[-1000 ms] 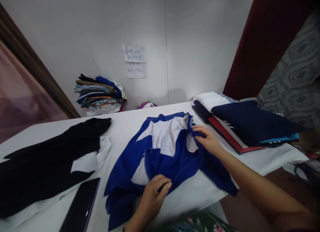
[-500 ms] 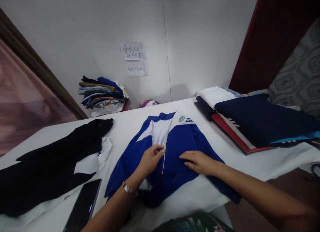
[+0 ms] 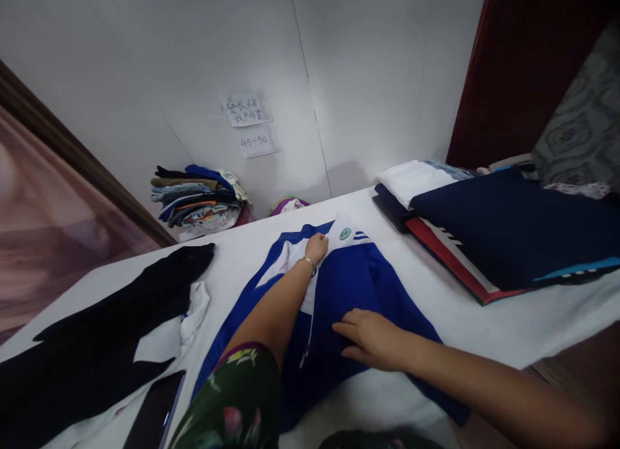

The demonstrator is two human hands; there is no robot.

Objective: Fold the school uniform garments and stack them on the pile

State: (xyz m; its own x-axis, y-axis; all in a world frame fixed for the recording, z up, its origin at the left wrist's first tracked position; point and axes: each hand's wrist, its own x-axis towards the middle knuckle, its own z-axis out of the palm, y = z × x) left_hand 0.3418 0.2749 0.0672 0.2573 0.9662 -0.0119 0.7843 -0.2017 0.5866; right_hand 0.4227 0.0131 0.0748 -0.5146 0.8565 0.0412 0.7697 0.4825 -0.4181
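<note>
A white-covered table (image 3: 455,320) carries a blue-and-white jacket (image 3: 343,287) beneath the left hand (image 3: 316,249) and right hand (image 3: 371,339), a black garment (image 3: 121,307) well left of both, and a folded pile (image 3: 504,229) beyond the right, white cover showing between pile and jacket edge. The right hand spreads, fingers extended, over the jacket's front, gripping nothing; the left, fingers curled, meets its upper front edge, hold unclear.

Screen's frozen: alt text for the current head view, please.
A person's left hand touches a blue-and-white jacket near its round badge; the right hand is over the jacket's front. On the white table, a black garment lies at left and folded clothes at right.
</note>
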